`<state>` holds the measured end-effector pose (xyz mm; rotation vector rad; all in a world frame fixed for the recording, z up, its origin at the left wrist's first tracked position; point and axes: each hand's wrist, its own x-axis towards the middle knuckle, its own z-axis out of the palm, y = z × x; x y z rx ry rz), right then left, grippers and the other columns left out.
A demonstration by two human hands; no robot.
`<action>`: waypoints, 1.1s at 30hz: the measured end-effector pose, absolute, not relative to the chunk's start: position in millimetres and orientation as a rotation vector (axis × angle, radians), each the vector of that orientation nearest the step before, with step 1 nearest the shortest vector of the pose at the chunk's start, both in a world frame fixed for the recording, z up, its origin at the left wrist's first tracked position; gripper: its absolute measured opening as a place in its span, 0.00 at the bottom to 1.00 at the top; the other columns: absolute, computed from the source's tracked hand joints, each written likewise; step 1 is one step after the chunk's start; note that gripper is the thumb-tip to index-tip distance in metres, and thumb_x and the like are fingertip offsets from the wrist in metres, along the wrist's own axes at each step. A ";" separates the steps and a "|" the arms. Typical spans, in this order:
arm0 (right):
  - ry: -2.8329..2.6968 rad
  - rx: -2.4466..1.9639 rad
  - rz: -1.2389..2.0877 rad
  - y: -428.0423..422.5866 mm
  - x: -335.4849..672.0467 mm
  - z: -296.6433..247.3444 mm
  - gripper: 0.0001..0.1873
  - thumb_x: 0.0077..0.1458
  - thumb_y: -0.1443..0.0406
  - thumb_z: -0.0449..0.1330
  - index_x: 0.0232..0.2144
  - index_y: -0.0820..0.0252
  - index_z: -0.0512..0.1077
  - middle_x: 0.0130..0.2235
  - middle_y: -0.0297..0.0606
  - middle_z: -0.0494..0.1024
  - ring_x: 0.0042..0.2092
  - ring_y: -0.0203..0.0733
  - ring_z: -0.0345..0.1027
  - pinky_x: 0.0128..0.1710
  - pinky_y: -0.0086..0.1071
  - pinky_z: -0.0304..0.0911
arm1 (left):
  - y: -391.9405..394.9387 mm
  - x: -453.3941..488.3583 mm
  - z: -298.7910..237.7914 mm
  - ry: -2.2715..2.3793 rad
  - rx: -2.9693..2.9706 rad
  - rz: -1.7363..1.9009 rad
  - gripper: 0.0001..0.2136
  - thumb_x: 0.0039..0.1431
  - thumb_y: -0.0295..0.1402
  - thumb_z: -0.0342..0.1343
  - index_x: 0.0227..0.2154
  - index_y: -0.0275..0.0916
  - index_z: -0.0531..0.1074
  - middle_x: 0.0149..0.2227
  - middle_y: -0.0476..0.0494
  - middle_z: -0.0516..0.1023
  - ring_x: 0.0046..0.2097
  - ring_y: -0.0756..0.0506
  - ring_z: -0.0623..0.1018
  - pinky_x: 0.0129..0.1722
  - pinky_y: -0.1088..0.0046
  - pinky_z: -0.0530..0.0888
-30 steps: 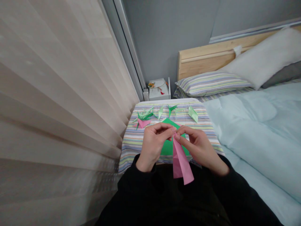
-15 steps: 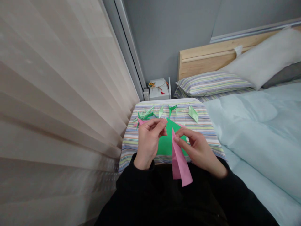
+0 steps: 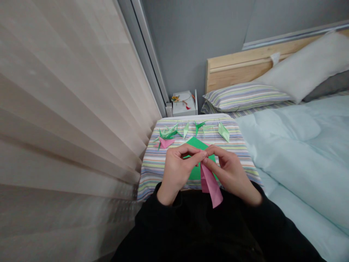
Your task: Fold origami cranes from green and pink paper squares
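Observation:
A long folded pink paper [image 3: 211,185] hangs point-up over my lap. My left hand [image 3: 178,171] and my right hand [image 3: 231,173] both pinch its top tip, fingertips meeting near the middle. Under my hands a flat green sheet [image 3: 196,145] lies on the striped cushion [image 3: 152,163]. Behind it sit several folded green paper shapes [image 3: 169,134], a pale green folded piece [image 3: 224,131] and a small pink folded piece [image 3: 165,142].
A pleated beige blind [image 3: 68,109] fills the left side. A bed with a light blue duvet [image 3: 300,153], a striped pillow [image 3: 245,96] and a wooden headboard [image 3: 240,69] lies to the right. A small white box [image 3: 184,103] stands at the wall.
My left hand let go of the pink paper half a second ago and has come back to pinch its tip. The paper now hangs a little shorter below my hands.

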<state>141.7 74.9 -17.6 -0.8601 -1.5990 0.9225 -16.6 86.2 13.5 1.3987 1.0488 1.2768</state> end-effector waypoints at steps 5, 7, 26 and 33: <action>-1.594 -0.848 0.917 75.0 141.4 -18.5 0.09 0.66 0.62 0.61 0.31 0.56 0.75 0.34 0.34 0.77 0.40 0.42 0.70 0.44 0.38 0.62 | 86.7 -16.2 12.4 1.039 1.391 1.287 0.06 0.51 0.30 0.69 0.22 0.37 0.79 0.22 0.50 0.77 0.25 0.52 0.72 0.28 0.75 0.70; -1.586 -0.847 0.930 75.5 142.0 -19.0 0.09 0.66 0.62 0.61 0.32 0.56 0.76 0.35 0.35 0.78 0.40 0.42 0.70 0.44 0.38 0.62 | 88.1 -15.8 11.1 1.026 1.345 1.292 0.06 0.51 0.31 0.69 0.22 0.38 0.79 0.21 0.51 0.76 0.24 0.52 0.72 0.26 0.75 0.69; -1.571 -0.910 0.984 81.4 143.0 -22.3 0.11 0.64 0.62 0.61 0.29 0.57 0.75 0.31 0.33 0.78 0.37 0.41 0.70 0.43 0.36 0.61 | 93.3 -16.3 1.1 1.016 1.315 1.207 0.08 0.52 0.35 0.69 0.26 0.36 0.78 0.23 0.51 0.75 0.23 0.53 0.71 0.24 0.76 0.67; -1.528 -0.941 0.935 84.0 140.3 -22.9 0.10 0.61 0.64 0.63 0.27 0.58 0.76 0.31 0.35 0.79 0.37 0.43 0.70 0.43 0.38 0.62 | 94.2 -17.0 -1.9 1.052 1.346 1.238 0.10 0.52 0.34 0.68 0.21 0.37 0.76 0.19 0.53 0.70 0.22 0.54 0.67 0.24 0.75 0.63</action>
